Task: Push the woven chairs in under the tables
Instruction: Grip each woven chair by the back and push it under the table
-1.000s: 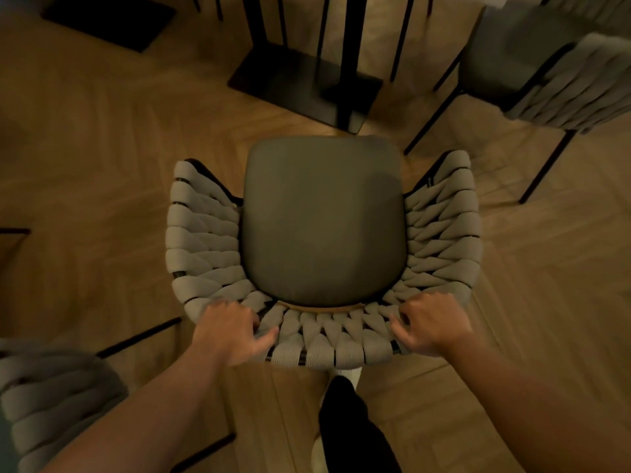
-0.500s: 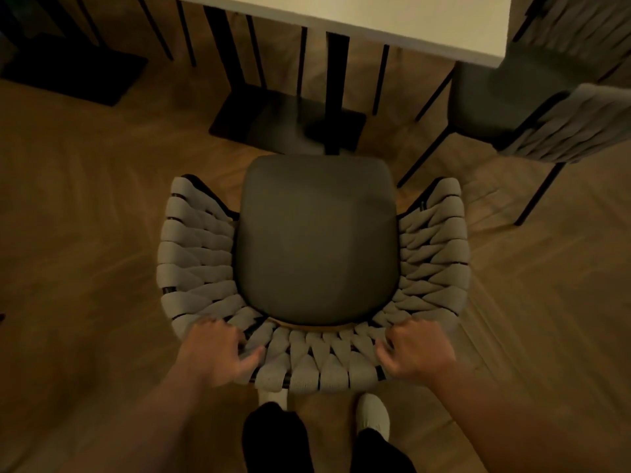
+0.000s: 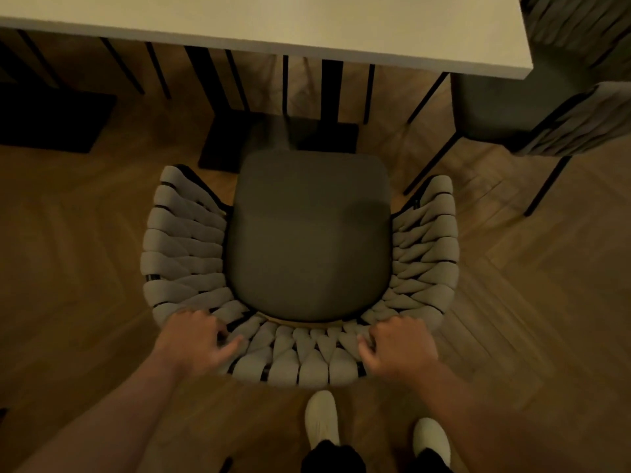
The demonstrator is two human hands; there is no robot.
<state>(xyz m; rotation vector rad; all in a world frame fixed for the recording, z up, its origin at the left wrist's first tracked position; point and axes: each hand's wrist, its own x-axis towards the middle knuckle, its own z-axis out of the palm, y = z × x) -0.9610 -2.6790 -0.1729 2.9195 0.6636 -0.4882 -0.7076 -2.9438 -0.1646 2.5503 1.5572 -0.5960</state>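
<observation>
Head view. A woven chair stands on the herringbone wood floor, its dark seat cushion facing a pale table. The chair lies on the near side of the table: the front edge of the cushion sits close to the table's black base plate and has not passed under the tabletop edge. The left hand rests on the left rear of the woven backrest, fingers curled over the top strands and thumb stretched toward the middle, gripping the rim. The right hand is clamped likewise on the right rear of the backrest, fingers wrapped over the weave. Both forearms reach in from the bottom of the frame. Behind the chair, two light shoes stand on the floor. To the right of the table, a second woven chair stands partly under the tabletop corner.
</observation>
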